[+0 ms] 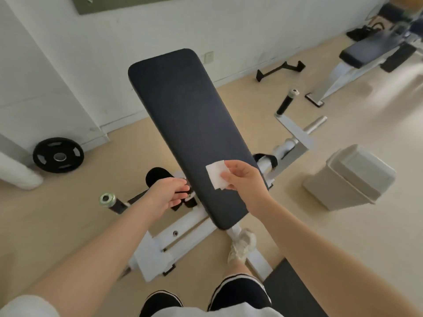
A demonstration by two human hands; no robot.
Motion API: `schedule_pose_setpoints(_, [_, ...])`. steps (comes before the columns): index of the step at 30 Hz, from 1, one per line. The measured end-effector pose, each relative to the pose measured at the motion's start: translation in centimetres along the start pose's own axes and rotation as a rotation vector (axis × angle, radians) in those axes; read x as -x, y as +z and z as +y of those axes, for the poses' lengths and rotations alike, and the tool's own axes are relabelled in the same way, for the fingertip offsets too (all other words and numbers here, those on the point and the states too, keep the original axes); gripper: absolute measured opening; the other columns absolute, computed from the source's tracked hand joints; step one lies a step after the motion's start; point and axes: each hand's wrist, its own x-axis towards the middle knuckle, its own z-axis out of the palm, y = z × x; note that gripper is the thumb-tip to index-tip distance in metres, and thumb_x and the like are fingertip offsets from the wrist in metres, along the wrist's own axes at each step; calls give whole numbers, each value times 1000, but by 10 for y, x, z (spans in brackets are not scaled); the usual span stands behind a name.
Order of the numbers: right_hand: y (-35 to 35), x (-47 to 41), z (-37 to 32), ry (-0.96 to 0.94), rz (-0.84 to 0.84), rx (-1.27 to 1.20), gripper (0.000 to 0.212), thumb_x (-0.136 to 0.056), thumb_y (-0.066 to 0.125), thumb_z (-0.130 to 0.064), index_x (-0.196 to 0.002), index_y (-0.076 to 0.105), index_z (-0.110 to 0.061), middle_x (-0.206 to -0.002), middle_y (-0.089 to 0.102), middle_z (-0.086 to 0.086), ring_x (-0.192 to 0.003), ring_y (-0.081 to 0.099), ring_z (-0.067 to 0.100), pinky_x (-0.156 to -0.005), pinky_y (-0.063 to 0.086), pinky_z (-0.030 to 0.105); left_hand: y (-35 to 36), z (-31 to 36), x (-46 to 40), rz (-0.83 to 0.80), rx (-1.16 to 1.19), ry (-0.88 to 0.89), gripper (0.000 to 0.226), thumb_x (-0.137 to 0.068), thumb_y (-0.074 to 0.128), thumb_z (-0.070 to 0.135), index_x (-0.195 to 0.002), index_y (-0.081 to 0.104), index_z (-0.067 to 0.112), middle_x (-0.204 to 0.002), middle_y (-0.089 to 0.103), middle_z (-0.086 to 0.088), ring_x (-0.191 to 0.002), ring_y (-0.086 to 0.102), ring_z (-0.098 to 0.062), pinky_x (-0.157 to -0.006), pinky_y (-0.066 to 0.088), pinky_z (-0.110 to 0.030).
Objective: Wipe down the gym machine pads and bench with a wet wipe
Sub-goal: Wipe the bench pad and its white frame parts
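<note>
From the head camera, my right hand (242, 179) pinched the folded wipe (216, 173) over the pad (190, 124), at its five o'clock end. My left hand (170, 193) hung spread at nine o'clock, holding nothing. The wipe looked limp, light and damp, so I judged flat fingers on its middle best.

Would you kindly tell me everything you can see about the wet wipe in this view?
The wet wipe is a small white folded square, soft and cloth-like. The right hand pinches its right edge between thumb and fingers, holding it flat over the lower part of the dark padded bench pad. It looks clean and uncrumpled. Whether it presses on the pad or sits just above it cannot be told. The left hand does not touch it.
</note>
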Motion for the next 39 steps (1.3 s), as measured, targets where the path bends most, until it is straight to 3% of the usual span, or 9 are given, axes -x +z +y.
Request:
schedule_pose_setpoints(3, [-25,-76,-29,29,-82,36,24,-86,62,-9,-99,53,-26,-92,67,2,-86,63,18,-78,53,29,19,41,-48,124,59,-11,25,-95,44,14,-117,55,10,-98,64,-2,-82,60,-13,-66,46,-22])
schedule_pose_setpoints(7, [-35,-166,-69,50,-193,138,31,-87,60,-8,-116,55,-18,-96,65,-1,-92,61,16,-80,50,26,28,87,-92,317,-104,50,39,-94,46,13,-133,42,12,-123,56,-7,-102,58,-18,-85,47,-30])
schedule_pose_setpoints(10, [-26,-222,-86,6,-273,200,16,-88,58,-7,-98,62,-18,-94,65,0,-92,60,17,-79,49,30,24,113,-125,419,-309,183,52,-92,51,17,-140,32,12,-141,42,-8,-124,46,-24,-101,38,-38])
schedule_pose_setpoints(14, [5,-283,-87,-65,-257,308,18,-86,60,-10,-79,56,-26,-82,59,-6,-84,57,17,-73,48,32,9,129,-186,547,-547,259,73,-89,59,25,-146,16,9,-151,22,-11,-134,33,-28,-108,34,-40])
schedule_pose_setpoints(18, [47,-333,-81,-319,-157,558,15,-88,59,-26,-76,51,-21,-74,54,-10,-64,48,5,-55,36,15,-24,140,-244,704,-989,288,120,-69,74,48,-145,-7,3,-155,-6,-16,-143,4,-32,-115,13,-40])
schedule_pose_setpoints(21, [81,-360,-78,-481,-128,656,5,-91,56,-23,-88,55,-19,-93,58,-2,-70,48,5,-54,37,5,-46,138,-272,695,-1273,338,129,-65,76,49,-144,-14,1,-154,-15,-17,-143,-4,-32,-115,5,-39])
schedule_pose_setpoints(25, [121,-389,-83,-633,-41,762,30,-94,47,-10,-123,54,-15,-113,52,0,-91,45,5,-71,34,9,-60,132,-283,615,-1364,314,125,-69,74,48,-143,-15,1,-154,-13,-19,-143,-5,-33,-114,0,-39])
schedule_pose_setpoints(31, [172,-428,-103,-855,-11,849,16,-94,46,-10,-102,60,-10,-106,54,3,-89,50,14,-72,46,25,-69,145,-302,611,-1357,303,144,-56,81,50,-138,-24,-6,-148,-25,-25,-141,-11,-37,-113,-5,-40])
schedule_pose_setpoints(39, [239,-480,-115,-1122,-61,823,20,-86,48,2,-94,66,-3,-101,61,13,-90,54,28,-71,47,35,-75,143,-304,573,-1308,342,141,-58,78,51,-137,-25,-6,-148,-28,-23,-142,-14,-34,-115,-3,-39])
